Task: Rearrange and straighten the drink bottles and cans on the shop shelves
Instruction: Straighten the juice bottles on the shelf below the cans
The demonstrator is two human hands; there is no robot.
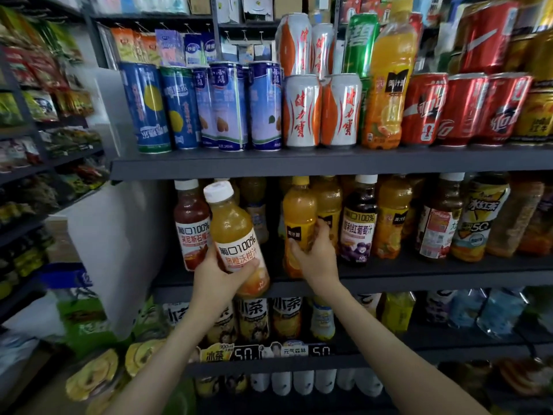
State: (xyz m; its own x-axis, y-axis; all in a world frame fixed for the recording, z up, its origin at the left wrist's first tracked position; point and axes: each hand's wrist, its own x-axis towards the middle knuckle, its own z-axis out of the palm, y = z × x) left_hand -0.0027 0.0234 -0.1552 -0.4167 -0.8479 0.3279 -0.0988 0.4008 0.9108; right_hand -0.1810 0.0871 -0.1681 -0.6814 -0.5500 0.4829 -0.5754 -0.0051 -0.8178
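Observation:
My left hand [217, 275] grips a white-capped orange juice bottle [236, 235], tilted left and held just in front of the middle shelf [419, 274]. My right hand [317, 256] wraps around the lower part of a yellow-capped orange drink bottle [299, 217] standing upright on that shelf. A red juice bottle [191, 223] stands behind the held bottle at the shelf's left end. A dark grape juice bottle [359, 220] stands just right of my right hand.
The top shelf [269, 166] carries blue cans [146, 109], white-orange cans [302, 112], an orange bottle [386, 85] and red cola cans [460, 109]. Tea bottles [254, 319] fill the lower shelf. Snack bags [39, 106] line racks at left.

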